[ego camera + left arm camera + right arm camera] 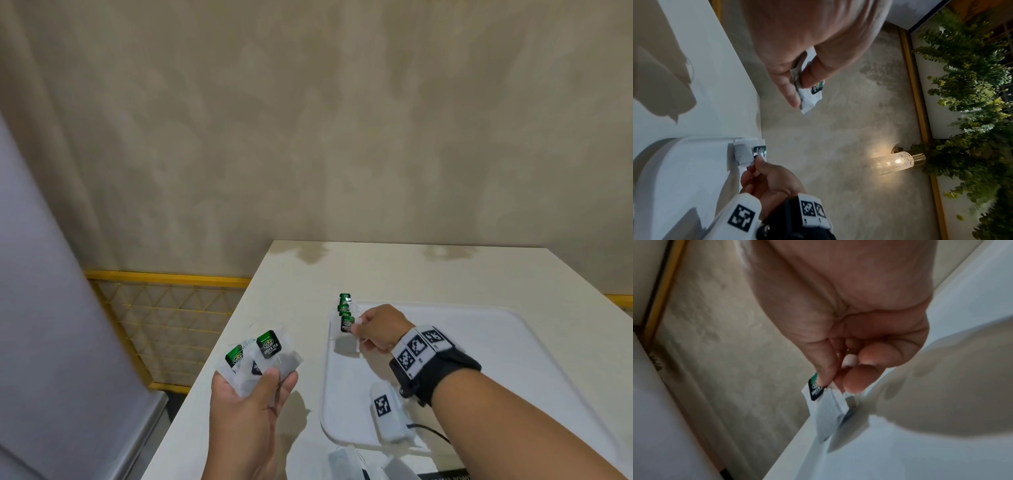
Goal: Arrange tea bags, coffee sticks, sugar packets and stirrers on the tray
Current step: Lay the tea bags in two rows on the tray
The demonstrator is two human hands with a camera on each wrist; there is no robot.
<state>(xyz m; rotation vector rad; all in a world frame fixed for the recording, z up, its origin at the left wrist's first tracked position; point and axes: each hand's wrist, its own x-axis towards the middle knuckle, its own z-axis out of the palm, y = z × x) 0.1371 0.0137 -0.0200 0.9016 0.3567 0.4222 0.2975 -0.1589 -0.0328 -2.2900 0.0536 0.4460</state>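
We saw the right hand [375, 329] at the far left corner of the white tray [513, 359], at about 12 o'clock from the left hand. Its thumb and fingers [854, 381] were curled and pinched one tea bag [347, 330] at the top, near its green tag. In the right wrist view the bag hung below the fingertips and its lower end met the tray rim; the other fingers were folded into the palm. Just behind this bag, at 12 o'clock from it, more green-tagged tea bags in a row [344, 303] lay along the left edge of the tray.

The left hand [246, 404] was above the white worktop [411, 267], at about 9 o'clock from the tray. Its palm was turned up, and the thumb pressed a bundle of tea bags [263, 356] against the curled fingers. The bags fanned out past the fingertips toward 12 o'clock, and the tag on top read "GREEN TEA".

On the near part of the tray lay a small white device with a black square marker [385, 411]. At the near edge of the worktop we saw more pale packets [346, 462], but we could not tell what kind.
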